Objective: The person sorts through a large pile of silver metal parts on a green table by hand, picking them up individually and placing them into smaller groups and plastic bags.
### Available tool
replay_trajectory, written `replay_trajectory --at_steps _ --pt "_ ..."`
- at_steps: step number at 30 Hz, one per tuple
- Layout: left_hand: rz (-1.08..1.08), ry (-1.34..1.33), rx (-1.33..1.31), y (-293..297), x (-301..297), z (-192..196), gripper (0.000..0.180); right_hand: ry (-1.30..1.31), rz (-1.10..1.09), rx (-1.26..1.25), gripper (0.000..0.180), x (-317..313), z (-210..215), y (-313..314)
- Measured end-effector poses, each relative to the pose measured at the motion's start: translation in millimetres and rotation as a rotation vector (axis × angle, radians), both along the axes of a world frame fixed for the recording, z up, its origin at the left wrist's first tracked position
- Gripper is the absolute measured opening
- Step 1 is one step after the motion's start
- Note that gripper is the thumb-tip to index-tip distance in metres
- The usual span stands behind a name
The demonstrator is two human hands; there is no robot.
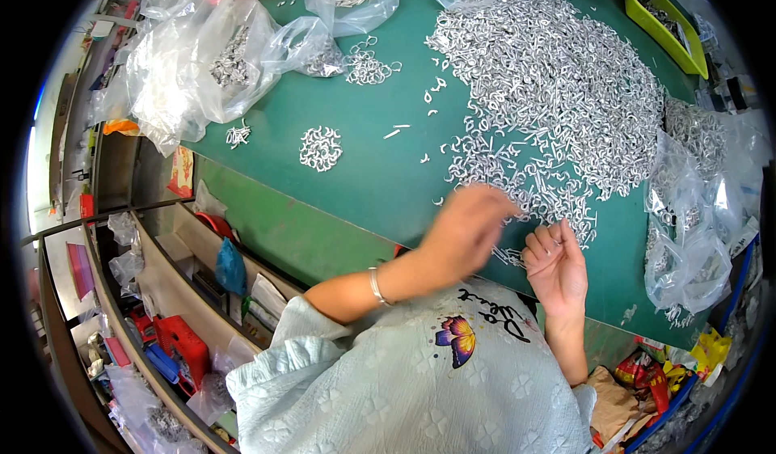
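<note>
The left hand (469,228) is blurred at the near edge of the big heap of small silvery metal hooks (558,98), its fingers reaching into the lowest pieces; whether it grips any of them cannot be told from the blur. A thin bracelet (377,286) sits on that wrist. The right hand (556,266) rests just beside it, fingers curled narrowly inward, with a small cluster of the same hooks (509,255) lying against its fingertips; how many it pinches is too small to see. Both hands work over the near rim of the green worktop (380,179).

The heap spreads from the hands up across the right half of the worktop. To the left lie two small separate bunches of hooks, a round one (321,147) and a smaller one (238,135), with a few stray pieces between them and the heap. Clear plastic bags (210,58) holding more hooks crowd the far left corner, and further crumpled bags (695,211) lie at the right edge. A yellow-green tray (659,25) stands at the far right. Below the worktop, at left, a shelf (174,292) holds red and blue oddments
</note>
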State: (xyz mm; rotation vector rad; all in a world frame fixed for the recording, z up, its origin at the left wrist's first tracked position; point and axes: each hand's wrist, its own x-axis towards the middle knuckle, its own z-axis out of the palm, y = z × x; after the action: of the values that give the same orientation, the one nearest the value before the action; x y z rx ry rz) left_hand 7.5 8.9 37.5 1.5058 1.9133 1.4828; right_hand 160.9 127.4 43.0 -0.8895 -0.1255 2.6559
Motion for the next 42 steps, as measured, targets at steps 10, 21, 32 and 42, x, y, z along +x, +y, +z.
replay_trajectory --at_steps 10,21,32,42 --pt "0.156 0.356 -0.306 -18.5 -36.8 -29.3 0.020 0.088 -0.078 0.068 0.033 21.6 10.1 28.5" --pt "0.119 0.339 -0.265 -17.2 -39.5 -22.5 0.026 -0.050 -0.353 0.208 0.020 79.3 1.6 53.0" --pt "0.140 0.243 -0.144 -13.8 -44.1 -31.0 0.011 -0.592 -0.023 0.844 0.024 64.6 -1.7 53.2" --pt "0.276 -0.858 -0.132 -27.6 -99.6 -15.5 0.013 -0.178 -0.094 0.426 0.029 58.4 -10.3 43.5"
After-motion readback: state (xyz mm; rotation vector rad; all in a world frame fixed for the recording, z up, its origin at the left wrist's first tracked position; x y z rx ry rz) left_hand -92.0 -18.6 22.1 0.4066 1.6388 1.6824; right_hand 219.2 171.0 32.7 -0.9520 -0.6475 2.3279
